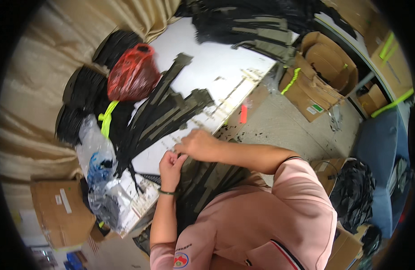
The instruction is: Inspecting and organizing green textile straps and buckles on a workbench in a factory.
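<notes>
The left hand [170, 170] and right hand [199, 145] curl, fiddling maybe with dark cloth [208, 181]; I can't tell what's pinched. Next needs care, I think.

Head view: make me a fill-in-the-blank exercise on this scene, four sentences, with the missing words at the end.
1. A dark bracelet circles the person's ____ wrist.
2. The tabletop under the black-and-olive fabric strips is coloured ____.
3. The bulging plastic bag farther from the person than the clear one is coloured ____.
4. The person's shirt is mainly ____.

Missing words: left; white; red; pink.
</notes>
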Tool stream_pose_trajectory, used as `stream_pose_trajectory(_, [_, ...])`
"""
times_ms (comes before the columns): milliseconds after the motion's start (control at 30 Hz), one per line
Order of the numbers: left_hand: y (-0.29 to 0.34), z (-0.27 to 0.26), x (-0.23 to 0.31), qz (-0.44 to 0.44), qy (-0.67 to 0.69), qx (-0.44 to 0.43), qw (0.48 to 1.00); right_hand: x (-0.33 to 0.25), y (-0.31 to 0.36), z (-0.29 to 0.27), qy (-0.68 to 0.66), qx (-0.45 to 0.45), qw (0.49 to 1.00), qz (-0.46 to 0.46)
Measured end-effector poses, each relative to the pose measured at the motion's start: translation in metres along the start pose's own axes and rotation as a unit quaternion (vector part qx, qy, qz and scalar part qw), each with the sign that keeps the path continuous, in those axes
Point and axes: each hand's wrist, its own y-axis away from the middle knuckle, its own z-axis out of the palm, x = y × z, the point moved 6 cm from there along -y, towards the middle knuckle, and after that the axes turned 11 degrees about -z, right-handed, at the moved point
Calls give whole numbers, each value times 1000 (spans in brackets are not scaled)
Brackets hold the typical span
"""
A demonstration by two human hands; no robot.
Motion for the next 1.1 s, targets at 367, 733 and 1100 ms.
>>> stream_pose_trajectory(367, [37,12,44,216,-247,86,941,29,47,49,-575,81,659,478])
stream_pose_trajectory(733, [22,1,4,-68,196,-111,972,3,58,32,-705,30,559,435])
stream_pose_trajectory(1100, [24,-2,17,-16,277,-130,952,-16,54,32,-775,56,516,361])
